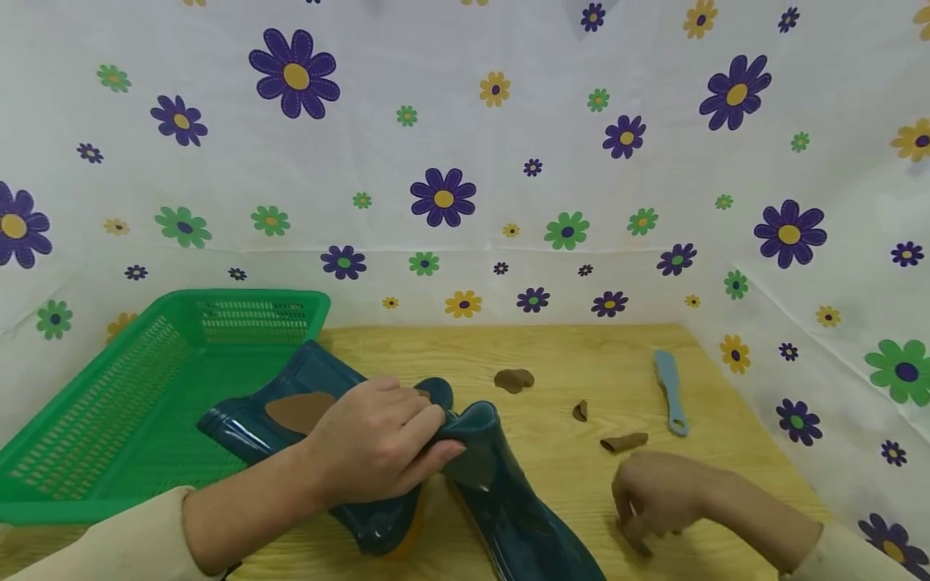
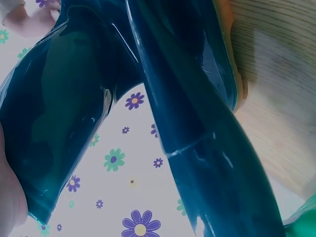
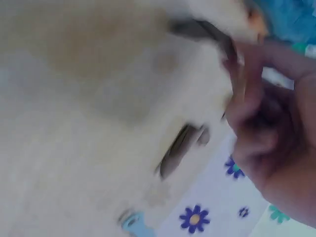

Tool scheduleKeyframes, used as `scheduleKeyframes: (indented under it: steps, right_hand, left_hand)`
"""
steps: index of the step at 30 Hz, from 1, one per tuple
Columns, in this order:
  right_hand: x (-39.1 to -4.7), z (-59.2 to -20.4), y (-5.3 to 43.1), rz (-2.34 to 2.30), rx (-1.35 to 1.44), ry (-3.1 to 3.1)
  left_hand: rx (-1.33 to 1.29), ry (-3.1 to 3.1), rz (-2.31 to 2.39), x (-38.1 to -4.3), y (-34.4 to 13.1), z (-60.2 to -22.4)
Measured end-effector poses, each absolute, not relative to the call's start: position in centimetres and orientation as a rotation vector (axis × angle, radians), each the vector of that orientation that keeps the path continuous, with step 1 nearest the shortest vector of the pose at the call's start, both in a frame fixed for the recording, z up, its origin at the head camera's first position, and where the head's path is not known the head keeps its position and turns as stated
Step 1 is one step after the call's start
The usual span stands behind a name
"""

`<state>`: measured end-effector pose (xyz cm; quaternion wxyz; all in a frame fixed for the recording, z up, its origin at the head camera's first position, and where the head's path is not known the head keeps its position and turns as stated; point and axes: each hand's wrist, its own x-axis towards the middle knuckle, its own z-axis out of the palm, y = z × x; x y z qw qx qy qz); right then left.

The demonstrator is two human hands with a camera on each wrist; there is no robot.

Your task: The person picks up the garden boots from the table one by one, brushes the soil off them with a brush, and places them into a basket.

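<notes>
Head view — left grip (image 1: 385, 444) clasps boot (image 1: 508, 492) — right grip (image 1: 661, 494) pinches scrap (image 3: 200, 29).

1. Head view: no text, label, brand, number or sign that I can read from my station.
2. Left wrist view: no lettering or figures legible to me.
3. Right wrist view: partly blurred; I can make out no readable marking.
</notes>
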<state>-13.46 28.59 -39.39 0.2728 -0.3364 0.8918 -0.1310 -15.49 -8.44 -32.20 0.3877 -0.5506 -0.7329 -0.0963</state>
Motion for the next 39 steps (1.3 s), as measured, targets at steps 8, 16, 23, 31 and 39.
scheduleKeyframes:
  steps: [8, 16, 23, 31, 39]
  right_hand:
    - [-18.5, -40.5, 33.0, -0.186, -0.555, 3.021]
    - [-21.5, -42.4, 37.3, -0.182, 0.043, 2.984]
    - [-22.4, -43.8, 38.3, -0.196, 0.2, 2.904]
    - [-22.5, -45.3, 38.2, -0.198, 0.195, 2.938]
    - [-22.7, -45.8, 37.2, -0.118, 0.102, 3.007]
  left_hand:
    - [-1.414, -1.847, -0.199, -15.3, -7.6, -31.8]
    - [-1.414, -1.874, -0.194, -15.3, -7.8, -31.8]
    - [-1.417, -1.866, -0.19, -15.2, -7.8, -31.7]
    - [-1.43, -1.863, -0.166, -15.2, -7.0, -30.1]
    - [-1.454, -1.844, -0.144, -15.9, -6.3, -28.5]
